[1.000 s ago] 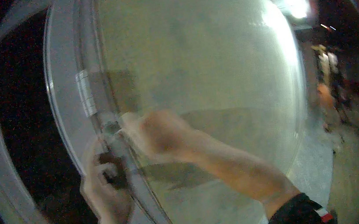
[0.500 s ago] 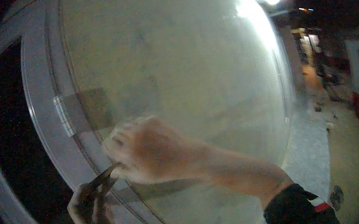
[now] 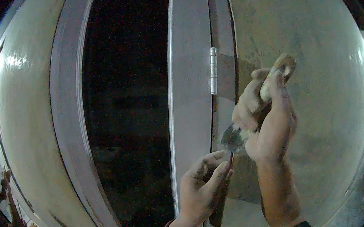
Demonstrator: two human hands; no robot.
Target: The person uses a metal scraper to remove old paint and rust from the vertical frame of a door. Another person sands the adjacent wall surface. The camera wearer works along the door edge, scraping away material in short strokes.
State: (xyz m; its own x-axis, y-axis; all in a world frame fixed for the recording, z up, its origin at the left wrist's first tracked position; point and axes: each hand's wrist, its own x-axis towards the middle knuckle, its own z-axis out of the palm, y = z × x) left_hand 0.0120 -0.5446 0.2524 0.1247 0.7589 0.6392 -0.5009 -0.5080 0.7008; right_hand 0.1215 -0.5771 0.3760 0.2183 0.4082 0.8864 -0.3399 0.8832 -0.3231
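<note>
Left grip [image 3: 208, 182]: fingers and thumb pinching the dark tool [image 3: 219, 211], thin shaft poking out above the fingertips, handle hanging below. Right grip [image 3: 266, 126], up and right of it: fingers wrapped around the pale tool [image 3: 287, 60], whose handle end, with a hole in it, stuck out above the knuckles. Dark flat bit [image 3: 232, 137] sat just left of the right grip, above the left fingertips; couldn't tell which tool it belonged to, or whether the tools touched.

Hinge [image 3: 213, 71] was up-left of the right grip, on the frame [image 3: 193, 90]. Panel [image 3: 326, 119] stood behind and right of the right grip.

My read on handling it well: left grip needed to be the steady one, right to make short, light moves. Left fingertips sat close to the flat bit, so any edge was best angled away from them. Loose hold on the pale tool would've let it twist.

Labels: no brand or writing legible on tools, hinge or panel.
</note>
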